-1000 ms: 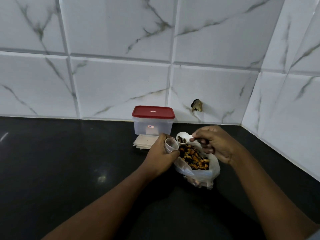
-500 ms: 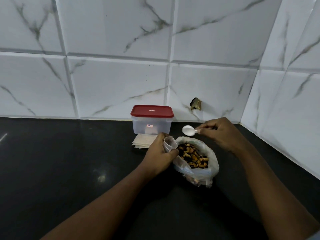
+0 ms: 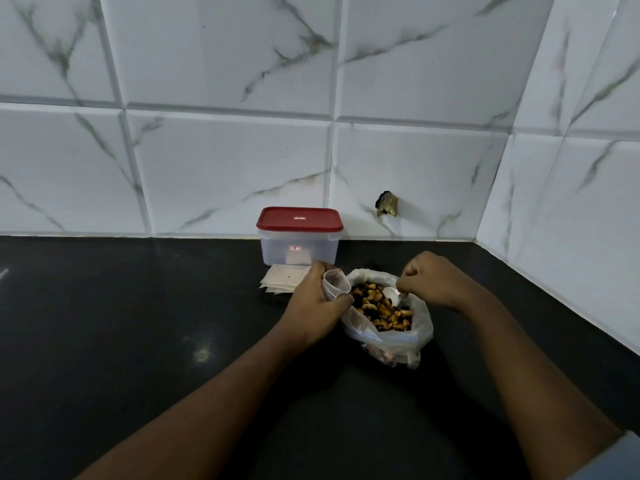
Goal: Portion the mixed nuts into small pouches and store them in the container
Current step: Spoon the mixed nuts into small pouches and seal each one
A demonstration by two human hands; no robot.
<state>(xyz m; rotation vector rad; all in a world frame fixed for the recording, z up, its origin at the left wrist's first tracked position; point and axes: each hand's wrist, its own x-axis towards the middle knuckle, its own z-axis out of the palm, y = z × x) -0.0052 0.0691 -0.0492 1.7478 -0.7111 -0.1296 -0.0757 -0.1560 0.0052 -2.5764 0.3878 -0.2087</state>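
Brown-and-tan mixed nuts [image 3: 377,308], crinkled clear bag [image 3: 393,344]

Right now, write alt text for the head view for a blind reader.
A right hand holds a white spoon in an open bag of mixed nuts on a black counter, while the left hand holds a small clear pouch beside it. Behind stand a red-lidded container and a stack of flat pouches.

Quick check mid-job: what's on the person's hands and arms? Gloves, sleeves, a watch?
No gloves: the left hand and right hand are bare, and no ring, watch or bracelet shows on either. Both forearms are uncovered. The only clothing in view is a bit of light blue-grey sleeve on the right arm, at the lower right corner.
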